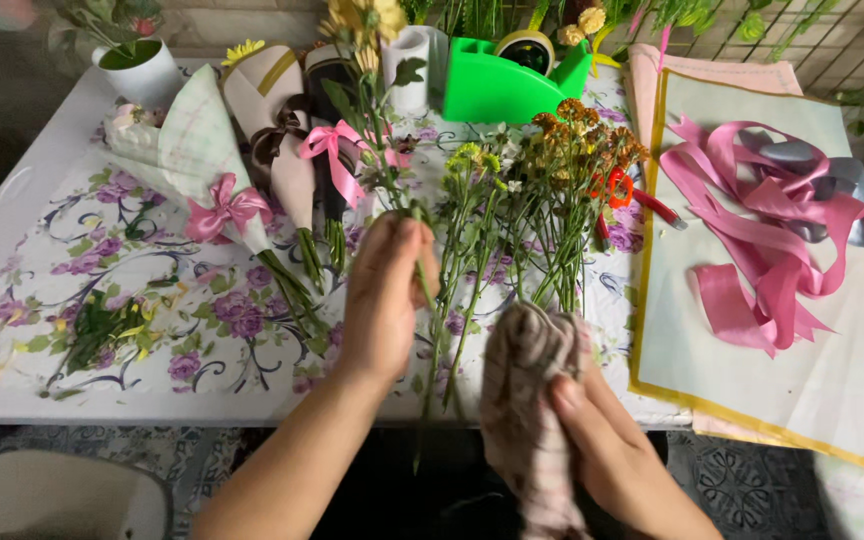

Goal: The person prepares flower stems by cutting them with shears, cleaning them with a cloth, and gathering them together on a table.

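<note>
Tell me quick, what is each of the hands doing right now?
Left hand: closed around a green flower stem.
Right hand: closed on a checked cloth.

Far centre: green tape dispenser, white roll just left of it. Far left: white pot, three wrapped bouquets with pink and brown bows. Right: pink and grey ribbons on yellow-edged paper sheet. Red-handled scissors beside loose flower stems. Floral tablecloth underneath.
</note>
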